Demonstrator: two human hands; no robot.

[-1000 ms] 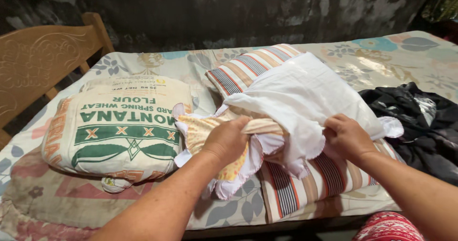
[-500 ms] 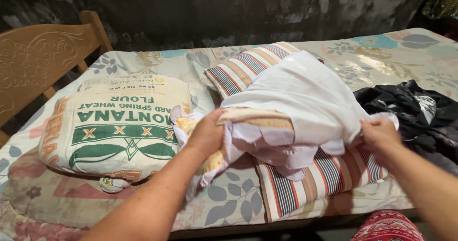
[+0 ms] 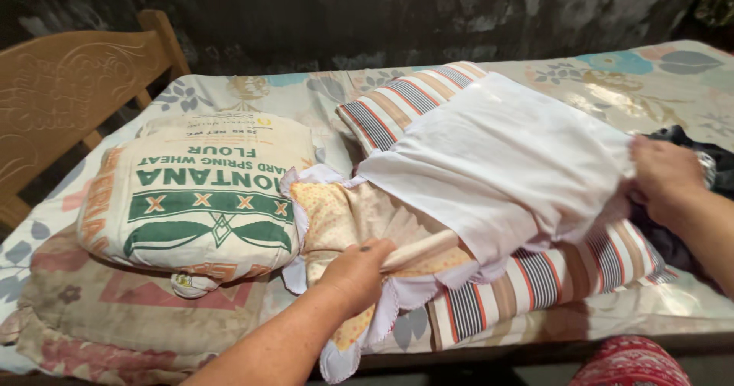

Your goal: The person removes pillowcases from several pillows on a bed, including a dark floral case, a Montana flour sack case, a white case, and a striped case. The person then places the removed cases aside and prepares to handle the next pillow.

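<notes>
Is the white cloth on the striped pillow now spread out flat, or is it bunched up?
Mostly spread. The white cloth lies smooth across the striped pillow, pulled between the left hand and right hand.

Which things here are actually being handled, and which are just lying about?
In hand:
- white pillowcase, gripped by left hand and right hand
- striped pillow under it

Lying about:
- flour-sack pillow
- dark clothing
- floral bedsheet
- wooden headboard
</notes>
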